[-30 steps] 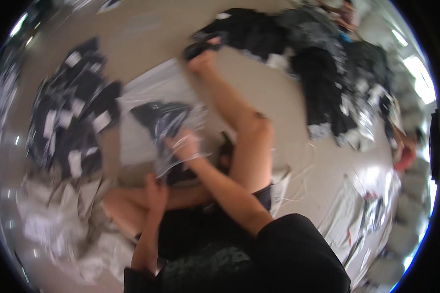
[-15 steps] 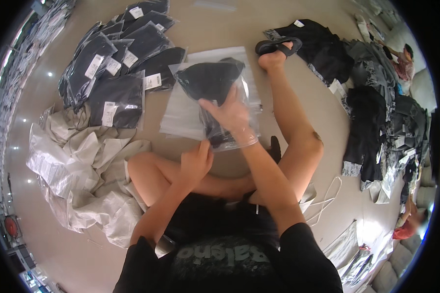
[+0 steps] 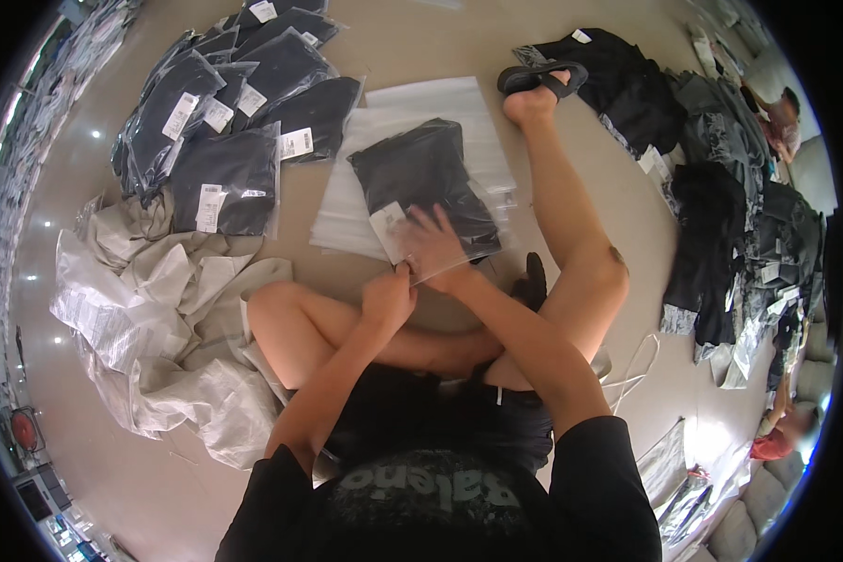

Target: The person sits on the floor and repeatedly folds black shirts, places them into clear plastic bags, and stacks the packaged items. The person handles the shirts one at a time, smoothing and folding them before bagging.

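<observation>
A folded black garment (image 3: 412, 164) lies in a clear plastic bag (image 3: 482, 199) on a stack of flat clear bags (image 3: 347, 201) in front of me. My left hand (image 3: 389, 295) pinches the bag's near edge at its left corner. Fingers spread, my right hand (image 3: 434, 251) rests over the near end of the garment, beside a white tag (image 3: 387, 229). The plastic film seems to cover part of that hand; I cannot tell whether it is inside the bag or under a flap.
Several bagged dark garments (image 3: 225, 183) with white labels are heaped at the far left. A crumpled beige sack (image 3: 178, 328) lies by my left knee. Loose black and grey clothes (image 3: 707, 244) are piled on the right, past my outstretched leg. Other people sit at the far right edge.
The garment now lies flatter in the bag, and its white tag shows. My right hand has drawn back toward me with its fingers spread. My left hand keeps its pinch.
</observation>
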